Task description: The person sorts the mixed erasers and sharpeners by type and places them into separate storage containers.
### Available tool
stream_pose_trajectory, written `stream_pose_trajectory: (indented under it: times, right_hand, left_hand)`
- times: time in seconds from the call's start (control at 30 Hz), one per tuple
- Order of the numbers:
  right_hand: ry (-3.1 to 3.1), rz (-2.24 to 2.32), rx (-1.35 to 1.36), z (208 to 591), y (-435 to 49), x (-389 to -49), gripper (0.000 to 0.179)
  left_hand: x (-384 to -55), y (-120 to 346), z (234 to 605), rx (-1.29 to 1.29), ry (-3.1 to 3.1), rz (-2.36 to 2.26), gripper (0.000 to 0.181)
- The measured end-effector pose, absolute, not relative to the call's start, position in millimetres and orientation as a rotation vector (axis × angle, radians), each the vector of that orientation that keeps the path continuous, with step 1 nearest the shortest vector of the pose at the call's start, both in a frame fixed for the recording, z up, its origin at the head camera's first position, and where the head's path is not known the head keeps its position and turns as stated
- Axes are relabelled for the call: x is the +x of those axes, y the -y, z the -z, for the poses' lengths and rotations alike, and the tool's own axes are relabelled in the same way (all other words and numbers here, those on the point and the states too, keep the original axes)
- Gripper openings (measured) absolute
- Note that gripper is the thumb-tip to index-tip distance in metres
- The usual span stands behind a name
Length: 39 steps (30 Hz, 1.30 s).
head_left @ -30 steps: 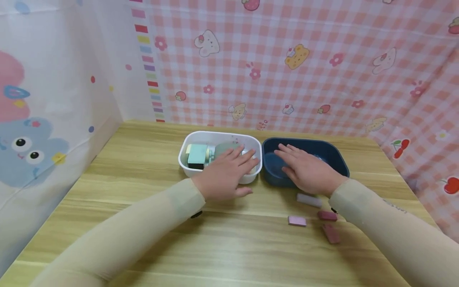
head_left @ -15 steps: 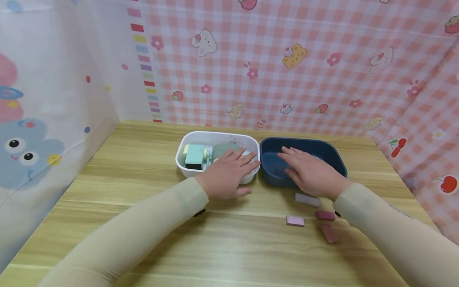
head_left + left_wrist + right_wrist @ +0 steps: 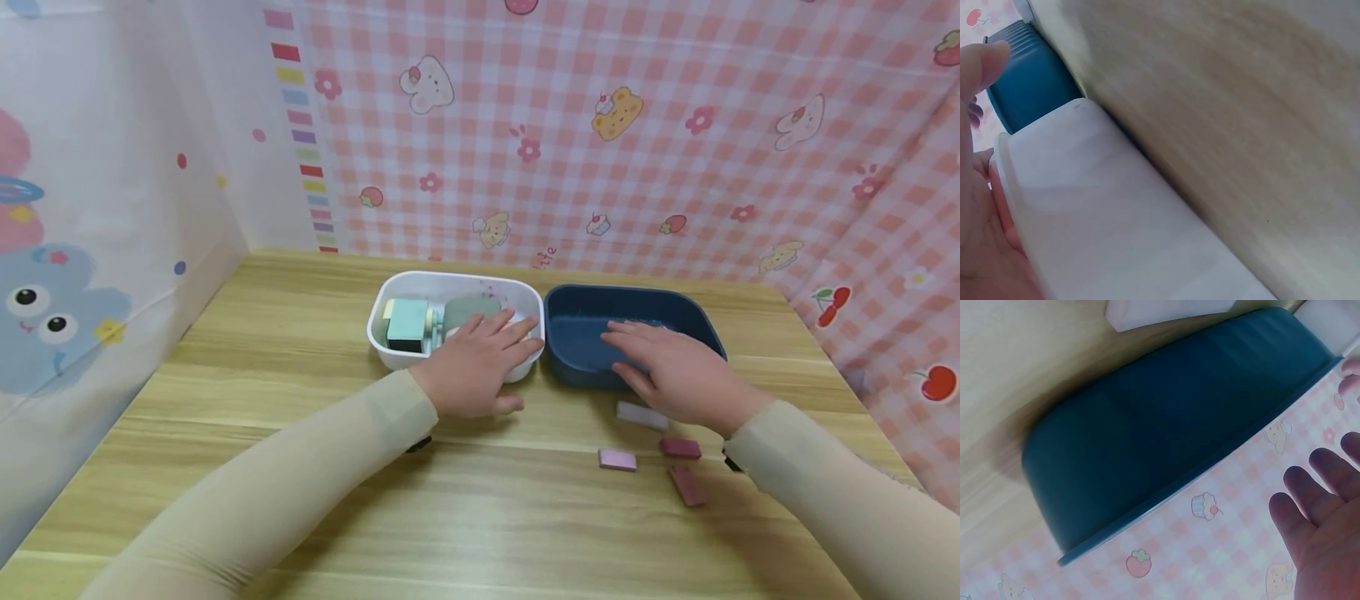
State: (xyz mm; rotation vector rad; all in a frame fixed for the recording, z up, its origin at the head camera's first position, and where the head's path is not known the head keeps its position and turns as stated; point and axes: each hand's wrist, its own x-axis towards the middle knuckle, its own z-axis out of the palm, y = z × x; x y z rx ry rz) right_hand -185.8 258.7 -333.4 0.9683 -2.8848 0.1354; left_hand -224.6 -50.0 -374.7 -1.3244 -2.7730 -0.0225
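Observation:
My left hand (image 3: 476, 367) lies palm down over the front right part of a white bin (image 3: 381, 340), fingers spread; contact with its contents is hidden. Inside the bin sit a mint-green block with a black face (image 3: 408, 323) and a grey-green rounded thing (image 3: 468, 310). Over the right part of a dark blue bin (image 3: 579, 337) hovers my right hand (image 3: 678, 375), its fingers extended and pointing left. In the right wrist view, a gap separates that hand (image 3: 1329, 540) from the blue bin's wall (image 3: 1166, 425). Neither hand visibly holds anything.
In front of the blue bin lie a whitish block (image 3: 642, 416), a light pink block (image 3: 617, 459) and two darker pink blocks, one (image 3: 681, 448) behind the other (image 3: 687, 486). The bins stand side by side on a wooden table (image 3: 480, 533), before a pink checked curtain (image 3: 555, 92).
My right hand has shifted right and slightly toward me, showing more of the blue bin's interior. My left hand stays over the white bin. The view has shifted a little.

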Motion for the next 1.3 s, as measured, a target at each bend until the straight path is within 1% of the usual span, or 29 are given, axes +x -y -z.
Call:
stream_pose_trajectory:
  times: [0.2,0.6,0.8,1.0,1.3]
  right_hand:
    - [2.833,-0.145,0.938,331,-270,-174,0.045]
    - [2.886,-0.135,0.701,337,-310,-165,0.049]
    - [2.888,-0.150,0.624,344,-329,-162,0.048]
    - [2.904,-0.152,0.536,351,-343,-158,0.048]
    - [2.872,-0.147,0.558,357,-364,-147,0.041]
  left_hand:
    - [-223,50,373,-1.316,2.787,0.002,0.089]
    - [-222,46,372,-1.294,2.804,-0.020,0.090]
    - [-222,42,369,-1.279,2.800,-0.089,0.087]
    - [-221,33,368,-1.332,2.775,-0.145,0.081]
    - [-221,26,369,-1.360,2.745,-0.191,0.080]
